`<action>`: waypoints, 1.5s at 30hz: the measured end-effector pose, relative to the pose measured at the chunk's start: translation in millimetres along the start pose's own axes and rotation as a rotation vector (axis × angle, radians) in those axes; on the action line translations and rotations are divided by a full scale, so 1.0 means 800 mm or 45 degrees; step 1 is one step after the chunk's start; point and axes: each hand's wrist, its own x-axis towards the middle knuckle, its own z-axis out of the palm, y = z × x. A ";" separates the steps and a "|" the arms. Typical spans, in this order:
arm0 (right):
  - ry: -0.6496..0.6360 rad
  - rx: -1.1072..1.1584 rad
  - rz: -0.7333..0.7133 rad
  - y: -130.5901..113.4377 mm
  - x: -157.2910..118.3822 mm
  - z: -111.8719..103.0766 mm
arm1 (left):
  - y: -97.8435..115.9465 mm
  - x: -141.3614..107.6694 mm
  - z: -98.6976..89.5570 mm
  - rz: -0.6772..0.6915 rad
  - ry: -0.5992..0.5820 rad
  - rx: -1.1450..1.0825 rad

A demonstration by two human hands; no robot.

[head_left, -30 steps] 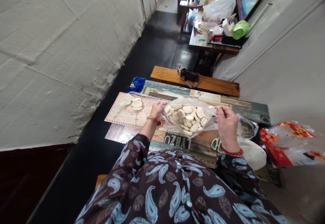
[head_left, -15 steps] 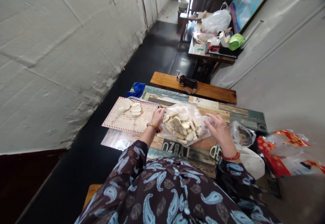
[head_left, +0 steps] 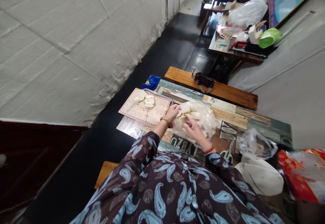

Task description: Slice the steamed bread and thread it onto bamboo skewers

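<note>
One slice-filled bag (head_left: 208, 120), mouth leftward, long axis unclear, edge in left grip (head_left: 173, 111), right grip (head_left: 192, 128) uncertain

The right hand (head_left: 193, 128) covers some of the white slices (head_left: 195, 115) in the plastic bag (head_left: 209, 120); whether its fingers grip one cannot be told. The striped paper sheet (head_left: 130, 111) hides most of the metal tray (head_left: 157, 94). At near right, the red packet (head_left: 302, 175) runs past the view's edge. The far-right framed poster (head_left: 291, 0) is cut off above.
</note>
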 end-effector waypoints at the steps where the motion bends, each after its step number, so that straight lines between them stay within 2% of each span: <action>1: 0.047 -0.045 0.019 0.014 0.006 -0.006 | -0.001 -0.001 -0.002 -0.004 0.004 0.001; 4: 0.179 -0.170 0.040 0.039 0.022 -0.034 | -0.004 -0.005 -0.007 -0.012 0.035 0.002; 8: 0.249 -0.248 -0.041 0.038 0.036 -0.063 | -0.003 -0.008 -0.011 0.001 0.081 0.002; 15: 0.138 -0.264 -0.276 0.014 0.055 -0.087 | -0.007 -0.004 -0.014 -0.008 0.105 -0.026; 25: 0.038 -0.366 -0.389 0.020 0.104 -0.123 | -0.016 0.021 -0.020 -0.051 0.137 -0.107; 28: -0.027 -0.408 -0.419 0.019 0.113 -0.128 | -0.015 0.031 -0.020 -0.039 0.159 -0.108; 30: -0.059 -0.576 -0.411 0.019 0.118 -0.127 | -0.015 0.036 -0.019 -0.029 0.159 -0.092; 33: -0.075 -0.903 -0.332 0.022 0.126 -0.117 | -0.013 0.040 -0.016 -0.006 0.130 -0.040; 37: -0.081 -1.043 -0.246 0.032 0.135 -0.102 | -0.009 0.038 -0.012 0.014 0.082 0.052; 40: -0.115 -1.085 -0.227 0.039 0.142 -0.097 | -0.006 0.032 -0.009 0.048 0.003 0.264; 45: -0.163 -1.097 -0.208 0.050 0.151 -0.097 | 0.002 0.015 0.003 0.288 -0.190 1.112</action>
